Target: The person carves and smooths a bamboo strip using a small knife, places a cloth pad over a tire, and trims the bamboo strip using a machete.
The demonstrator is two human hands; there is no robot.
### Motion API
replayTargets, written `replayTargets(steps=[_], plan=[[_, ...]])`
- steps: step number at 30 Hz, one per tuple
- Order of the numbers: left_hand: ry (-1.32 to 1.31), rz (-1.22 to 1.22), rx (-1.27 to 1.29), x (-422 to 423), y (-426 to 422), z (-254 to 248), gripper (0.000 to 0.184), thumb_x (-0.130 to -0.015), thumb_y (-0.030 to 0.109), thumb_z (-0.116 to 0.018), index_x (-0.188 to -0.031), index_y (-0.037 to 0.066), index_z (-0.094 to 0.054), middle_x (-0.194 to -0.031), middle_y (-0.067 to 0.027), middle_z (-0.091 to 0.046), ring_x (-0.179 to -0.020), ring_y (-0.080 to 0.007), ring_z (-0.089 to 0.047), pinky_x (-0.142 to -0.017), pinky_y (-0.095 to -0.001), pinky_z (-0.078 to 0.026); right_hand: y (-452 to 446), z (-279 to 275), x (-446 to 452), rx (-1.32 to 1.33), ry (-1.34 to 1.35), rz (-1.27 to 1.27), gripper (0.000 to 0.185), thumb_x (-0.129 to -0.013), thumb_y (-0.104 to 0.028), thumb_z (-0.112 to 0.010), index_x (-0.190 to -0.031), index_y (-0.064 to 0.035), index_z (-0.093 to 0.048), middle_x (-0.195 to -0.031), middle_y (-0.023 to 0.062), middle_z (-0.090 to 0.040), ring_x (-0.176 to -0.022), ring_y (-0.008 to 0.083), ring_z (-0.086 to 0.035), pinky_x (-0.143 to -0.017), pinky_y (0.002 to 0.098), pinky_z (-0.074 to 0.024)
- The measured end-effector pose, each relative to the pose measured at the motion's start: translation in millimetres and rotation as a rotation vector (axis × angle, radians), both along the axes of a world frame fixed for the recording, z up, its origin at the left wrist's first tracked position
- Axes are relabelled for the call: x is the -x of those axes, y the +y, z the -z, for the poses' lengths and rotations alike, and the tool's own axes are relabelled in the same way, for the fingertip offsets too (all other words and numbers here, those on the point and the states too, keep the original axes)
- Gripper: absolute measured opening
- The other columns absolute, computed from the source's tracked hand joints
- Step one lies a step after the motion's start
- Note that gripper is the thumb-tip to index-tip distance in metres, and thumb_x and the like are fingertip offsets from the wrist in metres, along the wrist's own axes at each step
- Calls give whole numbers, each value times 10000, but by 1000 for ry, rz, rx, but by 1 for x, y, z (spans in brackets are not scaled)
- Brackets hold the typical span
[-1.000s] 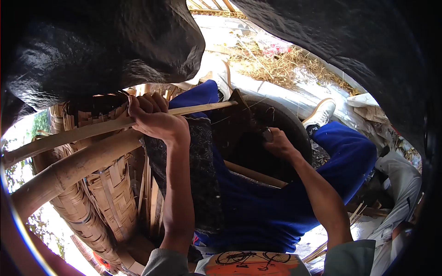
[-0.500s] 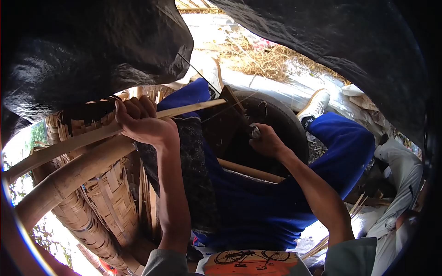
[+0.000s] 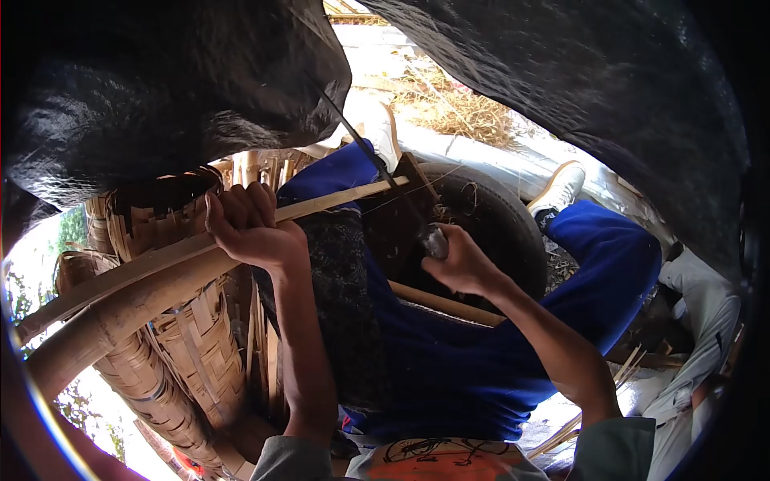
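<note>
My left hand [image 3: 253, 227] is closed around a split bamboo strip [image 3: 345, 196], which slants from lower left up to the right across my thigh. In my right hand [image 3: 468, 260] is the grey-wrapped handle of a long, dark-bladed knife [image 3: 361, 144]. The blade crosses the strip close to its right end and seems to touch it. Beneath the strip, a thick bamboo pole [image 3: 104, 321] runs toward the lower left. Behind the blade stands a brown flat piece [image 3: 413, 178], partly hidden.
A black tyre [image 3: 521, 232] lies between my legs. Woven bamboo baskets [image 3: 192, 353] stand at the left. Black sheeting [image 3: 593, 104] hangs low overhead. Dry straw [image 3: 457, 112] lies beyond my shoes. Another person's grey trouser leg [image 3: 702, 305] shows at the right.
The knife blade has turned to show more of its flat side, and my right wrist has rotated slightly. My left hand keeps its hold on the strip. The whole view has shifted a little.
</note>
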State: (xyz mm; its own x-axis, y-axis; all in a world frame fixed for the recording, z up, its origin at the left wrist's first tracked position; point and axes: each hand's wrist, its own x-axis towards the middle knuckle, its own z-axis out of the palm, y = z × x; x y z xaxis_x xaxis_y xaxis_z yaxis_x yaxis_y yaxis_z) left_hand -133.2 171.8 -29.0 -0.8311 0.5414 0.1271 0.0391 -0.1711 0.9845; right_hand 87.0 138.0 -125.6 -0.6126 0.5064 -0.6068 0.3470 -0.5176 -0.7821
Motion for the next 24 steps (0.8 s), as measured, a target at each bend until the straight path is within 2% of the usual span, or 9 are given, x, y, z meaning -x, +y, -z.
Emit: replayTargets(steps=[2, 6, 8, 11, 12, 14, 17, 21, 24], plan=[[9, 65, -38, 0, 2, 1, 462, -952, 256, -404, -555, 189, -179, -486, 42, -143, -424, -78, -110, -441, -258, -143, 6, -26, 6, 133, 45, -27, 160, -720, -73, -581, -862, -1, -562, -653, 74, -544, -593, 169, -505, -567, 349, -422], [-28, 195, -45, 3, 0, 2, 475, -944, 279, -414, -540, 185, -182, -479, 42, -147, -418, -78, -113, -443, -266, -142, 20, -55, 7, 190, 57, -89, 160, -729, -92, -574, -858, 1, -554, -656, 78, -553, -606, 172, -540, -572, 356, -431], [-67, 304, -61, 5, -1, 2, 488, -939, 288, -420, -526, 182, -183, -472, 42, -150, -412, -78, -123, -445, -262, -143, 28, -58, 5, 203, 4, -196, 149, -734, -95, -566, -844, 3, -545, -638, 83, -548, -605, 180, -570, -564, 357, -434], [-73, 366, -58, 6, -2, 1, 492, -939, 283, -417, -518, 180, -185, -468, 40, -152, -413, -81, -125, -448, -260, -147, 19, -32, 2, 184, -94, -289, 131, -742, -80, -562, -836, 7, -536, -628, 97, -555, -572, 209, -585, -544, 358, -444], [-72, 370, -59, 7, -4, 1, 492, -939, 283, -417, -518, 180, -185, -468, 40, -152, -413, -81, -125, -448, -260, -147, 17, -30, 2, 182, -93, -285, 131, -742, -80, -562, -836, 7, -536, -628, 97, -555, -572, 209, -585, -544, 358, -444], [-46, 356, -50, 10, -8, 2, 490, -939, 281, -416, -514, 177, -194, -466, 38, -151, -412, -81, -127, -451, -262, -156, 13, -33, 3, 40, -111, -219, 94, -722, -71, -547, -777, 1, -521, -556, 74, -475, -501, 172, -456, -514, 338, -376], [-106, 423, -96, 17, -9, 3, 481, -949, 266, -425, -515, 184, -235, -468, 26, -179, -404, -77, -149, -439, -252, -153, 9, -42, 5, -21, -61, -88, 92, -722, -63, -546, -763, 12, -513, -558, 126, -485, -507, 207, -474, -518, 365, -377], [-93, 457, -91, 11, -9, 1, 477, -949, 259, -418, -515, 182, -234, -467, 26, -180, -403, -81, -153, -440, -261, -161, 17, -58, 3, -16, -90, -113, 105, -729, -71, -548, -779, 18, -523, -566, 150, -494, -520, 227, -491, -530, 380, -375], [-101, 508, -92, 9, -9, 1, 481, -945, 278, -405, -516, 171, -214, -467, 28, -180, -413, -83, -155, -459, -268, -170, 20, -55, 3, -77, 52, -77, 123, -735, -62, -547, -822, 25, -537, -597, 158, -527, -563, 258, -539, -560, 390, -403]])
